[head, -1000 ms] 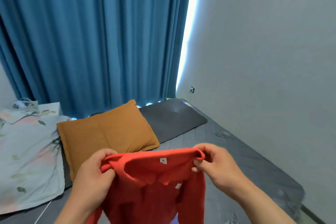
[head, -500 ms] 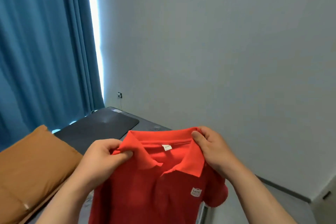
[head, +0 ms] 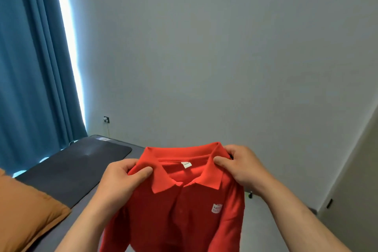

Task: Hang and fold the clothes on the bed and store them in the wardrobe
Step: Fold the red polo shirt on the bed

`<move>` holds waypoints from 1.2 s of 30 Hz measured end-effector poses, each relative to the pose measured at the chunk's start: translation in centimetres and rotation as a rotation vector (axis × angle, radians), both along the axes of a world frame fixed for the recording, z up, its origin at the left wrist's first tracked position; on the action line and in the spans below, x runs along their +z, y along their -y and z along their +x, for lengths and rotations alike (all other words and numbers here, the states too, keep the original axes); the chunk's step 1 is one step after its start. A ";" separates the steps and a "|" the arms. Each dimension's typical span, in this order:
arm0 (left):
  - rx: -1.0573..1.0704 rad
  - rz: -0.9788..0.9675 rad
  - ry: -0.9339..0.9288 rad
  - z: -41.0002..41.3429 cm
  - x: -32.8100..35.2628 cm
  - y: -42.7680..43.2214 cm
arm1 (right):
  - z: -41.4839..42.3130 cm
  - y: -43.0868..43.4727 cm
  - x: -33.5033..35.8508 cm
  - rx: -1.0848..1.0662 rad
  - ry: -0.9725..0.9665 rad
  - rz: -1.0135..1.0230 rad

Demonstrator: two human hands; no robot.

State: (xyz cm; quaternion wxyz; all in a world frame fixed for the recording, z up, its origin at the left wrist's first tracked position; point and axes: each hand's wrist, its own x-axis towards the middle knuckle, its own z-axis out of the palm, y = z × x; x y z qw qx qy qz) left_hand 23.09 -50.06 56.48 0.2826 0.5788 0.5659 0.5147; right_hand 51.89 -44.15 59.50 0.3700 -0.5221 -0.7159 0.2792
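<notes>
Your red polo shirt (head: 184, 215) runs off the bottom edge, its chest logo (head: 216, 208) blurs unreadably, and the orange pillow (head: 26, 217) is cropped left.

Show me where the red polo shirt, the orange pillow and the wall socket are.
red polo shirt (head: 184, 221), head view, chest below the collar.
orange pillow (head: 24, 217), head view, its top face.
wall socket (head: 106, 119), head view, its faceplate.

One head-worn wide-angle view, facing forward and slightly down at a plain grey wall (head: 225, 57); red collared polo shirt (head: 184, 210) close below, blue pleated curtain (head: 30, 67) at left edge.
</notes>
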 end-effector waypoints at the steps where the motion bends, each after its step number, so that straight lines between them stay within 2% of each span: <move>1: 0.000 0.014 0.031 0.6 0.0 -0.5 | 0.5 -0.2 -0.2 -0.028 0.009 -0.002; 5: 0.002 0.057 0.092 3.4 0.0 -2.9 | 3.0 -1.5 -1.0 -0.121 -0.040 0.001; 11: -0.036 0.067 0.079 7.2 -0.3 -8.3 | 6.7 -4.8 -1.9 -0.150 -0.133 -0.027; 22: -0.088 -0.020 0.118 17.6 -4.4 -23.7 | 16.8 -18.9 -4.1 -0.154 -0.219 -0.080; 26: -0.088 -0.044 0.134 20.9 -5.7 -28.7 | 20.1 -23.4 -5.6 -0.167 -0.204 -0.099; 36: -0.188 -0.034 0.207 28.5 -6.6 -36.8 | 27.7 -27.6 -4.8 -0.234 -0.097 -0.082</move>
